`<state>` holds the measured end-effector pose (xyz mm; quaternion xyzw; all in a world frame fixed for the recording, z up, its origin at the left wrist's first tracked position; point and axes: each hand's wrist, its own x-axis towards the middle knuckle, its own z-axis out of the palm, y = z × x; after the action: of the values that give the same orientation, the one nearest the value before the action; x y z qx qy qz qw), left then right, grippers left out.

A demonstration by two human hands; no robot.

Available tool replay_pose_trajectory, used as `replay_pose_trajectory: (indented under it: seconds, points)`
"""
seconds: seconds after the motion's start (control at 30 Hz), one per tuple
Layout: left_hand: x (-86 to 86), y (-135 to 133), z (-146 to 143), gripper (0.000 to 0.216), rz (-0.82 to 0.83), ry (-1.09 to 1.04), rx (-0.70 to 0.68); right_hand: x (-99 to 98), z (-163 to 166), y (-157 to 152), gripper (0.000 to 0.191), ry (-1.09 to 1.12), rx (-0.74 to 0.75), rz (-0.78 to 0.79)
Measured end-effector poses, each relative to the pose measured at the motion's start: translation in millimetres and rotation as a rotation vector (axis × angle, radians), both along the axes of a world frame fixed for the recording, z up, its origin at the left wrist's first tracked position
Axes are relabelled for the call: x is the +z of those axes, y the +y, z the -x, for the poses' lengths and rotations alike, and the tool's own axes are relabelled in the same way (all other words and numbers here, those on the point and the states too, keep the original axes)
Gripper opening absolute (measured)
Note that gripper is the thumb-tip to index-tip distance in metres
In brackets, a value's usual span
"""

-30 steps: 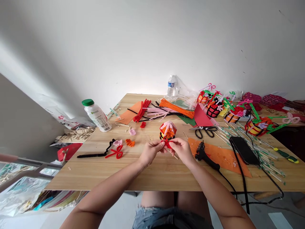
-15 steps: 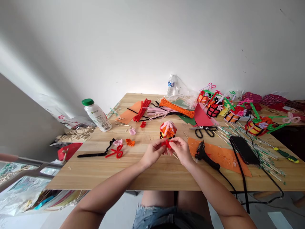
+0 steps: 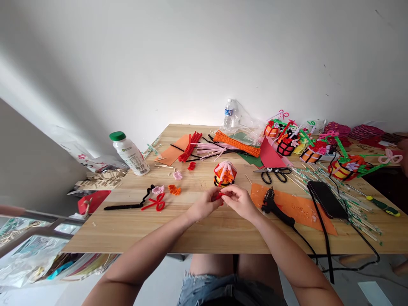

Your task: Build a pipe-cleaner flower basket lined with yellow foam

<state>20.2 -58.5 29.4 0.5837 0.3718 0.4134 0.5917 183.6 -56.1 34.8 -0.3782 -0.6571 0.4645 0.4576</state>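
Between my fingertips is a small red pipe-cleaner piece (image 3: 218, 196), mostly covered by the fingers. My left hand (image 3: 205, 204) pinches it from one side and my right hand (image 3: 237, 200) from the other, both just above the table. Right behind them stands a small pipe-cleaner ornament (image 3: 225, 173) in pink, orange, yellow and black. To the left lie a red pipe-cleaner bow (image 3: 157, 202), a wavy black pipe cleaner (image 3: 127, 207), an orange curled piece (image 3: 174, 190) and a pink curled piece (image 3: 158, 190).
A black glue gun (image 3: 274, 208) rests on orange paper (image 3: 306, 208), its cord trailing off the front edge. Scissors (image 3: 276, 174), a phone (image 3: 328, 199) and decorated pipe-cleaner baskets (image 3: 344, 168) lie right. Pipe-cleaner bundles (image 3: 237, 143) and a white bottle (image 3: 129, 154) stand farther back.
My hands have drawn closer together and the fingers now cover more of the red piece, which shows smaller. The ornament behind them is more exposed.
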Motion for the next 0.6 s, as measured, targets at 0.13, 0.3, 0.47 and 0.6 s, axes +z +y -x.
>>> replay_pose_trajectory:
  seconds: [0.13, 0.3, 0.47, 0.6]
  points:
    - [-2.9, 0, -6, 0.047, 0.157, -0.194, 0.085, -1.0, 1, -1, 0.034, 0.101, -0.058, 0.043]
    - [-2.2, -3, -12, 0.048, 0.107, -0.285, 0.259, -7.7, 6, -1, 0.036, -0.041, -0.133, 0.064]
    - [-4.8, -7, -17, 0.043, 0.073, -0.307, 0.289, -3.9, 11, -6, 0.028, -0.109, -0.183, 0.004]
    - [-6.2, -7, -16, 0.045, 0.110, -0.337, 0.240, 0.4, 11, -7, 0.014, -0.092, -0.240, -0.068]
